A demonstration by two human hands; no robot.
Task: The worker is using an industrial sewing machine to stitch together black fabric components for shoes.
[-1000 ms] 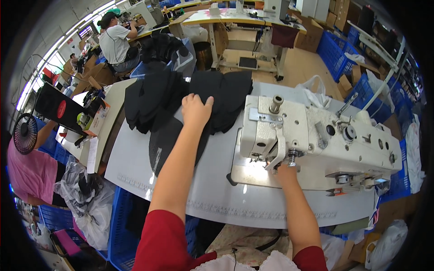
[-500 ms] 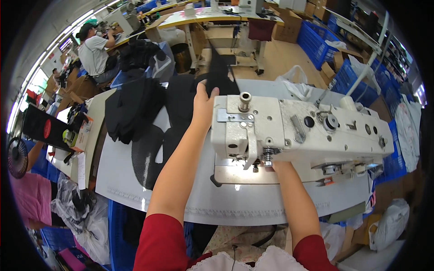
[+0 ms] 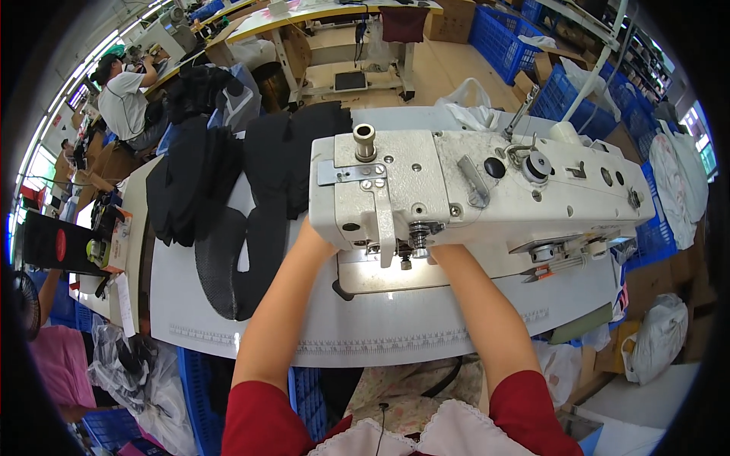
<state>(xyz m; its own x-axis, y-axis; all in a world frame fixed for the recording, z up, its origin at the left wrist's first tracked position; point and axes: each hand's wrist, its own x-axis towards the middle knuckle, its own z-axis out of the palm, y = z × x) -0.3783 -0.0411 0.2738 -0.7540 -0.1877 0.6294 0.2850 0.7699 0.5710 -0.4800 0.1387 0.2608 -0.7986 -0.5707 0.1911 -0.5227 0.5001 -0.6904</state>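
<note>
A white sewing machine [image 3: 471,182] stands across the pale table, its head between me and most of both hands. My left hand [image 3: 317,237] reaches behind the left end of the head, with only the wrist and back of the hand showing. My right hand [image 3: 445,254] goes in under the arm, right of the needle area; its fingers are hidden. What either hand touches is out of sight. Left of the machine lie black fabric pieces [image 3: 293,156], a thick black stack [image 3: 190,182] and a curved mesh-textured piece [image 3: 217,262].
A printed ruler strip [image 3: 380,342] runs along the table's near edge. A white plastic bag [image 3: 468,102] lies behind the machine. Blue crates [image 3: 502,45] stand at the far right. A co-worker [image 3: 125,102] sits at the far left; a small dark fan [image 3: 26,304] is at the left rim.
My left hand has come down and nearer, from the raised black fabric piece beyond the machine to behind its head. That raised piece no longer shows there. The whole view has shifted slightly.
</note>
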